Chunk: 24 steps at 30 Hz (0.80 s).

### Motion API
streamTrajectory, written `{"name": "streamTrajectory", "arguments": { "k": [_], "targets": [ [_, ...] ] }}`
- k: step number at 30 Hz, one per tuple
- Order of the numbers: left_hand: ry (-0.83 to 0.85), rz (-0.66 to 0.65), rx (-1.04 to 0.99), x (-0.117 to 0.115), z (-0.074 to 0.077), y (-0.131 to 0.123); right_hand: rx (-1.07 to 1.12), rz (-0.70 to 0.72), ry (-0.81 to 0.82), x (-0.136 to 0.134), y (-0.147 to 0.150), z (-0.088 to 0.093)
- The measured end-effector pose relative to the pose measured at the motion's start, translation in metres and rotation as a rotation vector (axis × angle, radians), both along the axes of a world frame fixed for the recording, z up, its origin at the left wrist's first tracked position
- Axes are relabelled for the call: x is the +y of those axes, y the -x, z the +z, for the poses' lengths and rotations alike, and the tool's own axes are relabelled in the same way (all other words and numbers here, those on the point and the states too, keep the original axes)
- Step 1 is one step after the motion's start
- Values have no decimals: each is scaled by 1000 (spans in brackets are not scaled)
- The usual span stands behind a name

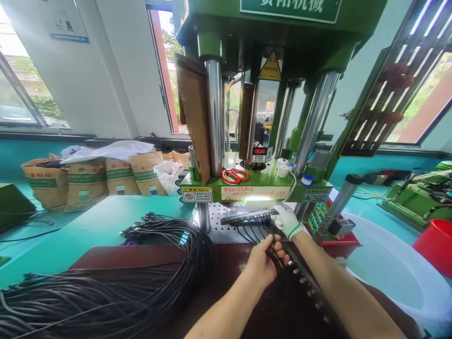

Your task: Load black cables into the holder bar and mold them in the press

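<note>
The bare left hand (263, 263) grips a bunch of black cables (259, 233) at the worktop's (102, 221) far edge; the gloved right hand (286, 220) pinches the fixture bar (247, 217) holding their ends.

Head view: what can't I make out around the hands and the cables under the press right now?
- Right hand: gloved; its grip on the fixture bar is hidden by the glove.
- Left hand: the fingers wrap the black cables, covering where they run.
- Cable ends in the bar: too small to tell.
- Cable bundle: cut off by the left and bottom edges.
</note>
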<state>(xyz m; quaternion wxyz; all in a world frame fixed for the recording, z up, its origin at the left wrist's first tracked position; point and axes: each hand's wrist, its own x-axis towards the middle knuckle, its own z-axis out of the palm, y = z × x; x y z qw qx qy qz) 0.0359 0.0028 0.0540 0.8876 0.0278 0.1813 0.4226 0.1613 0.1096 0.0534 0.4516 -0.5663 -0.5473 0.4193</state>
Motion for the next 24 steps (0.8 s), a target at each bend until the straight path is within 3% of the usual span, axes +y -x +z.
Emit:
{"name": "streamTrajectory", "arguments": {
  "k": [5,9,13,17,19,21,24],
  "targets": [
    [98,4,-29,-18,9,5,219,-144,123,-21,12,1],
    [119,-16,15,-38,8,7,290,-204,146,-31,13,-2],
    [-8,-185,114,-76,-3,5,344,-269,144,-35,3,-5],
    [-112,-154,72,-98,-5,20,369,-302,140,-41,-11,-6],
    [-152,-84,7,-97,9,41,354,-329,130,-46,-19,-9],
    [-181,29,-47,-89,35,73,336,-348,145,-51,-28,-14],
    [-225,359,1,-66,84,138,318,-355,189,-57,-42,-25]
  ]
}}
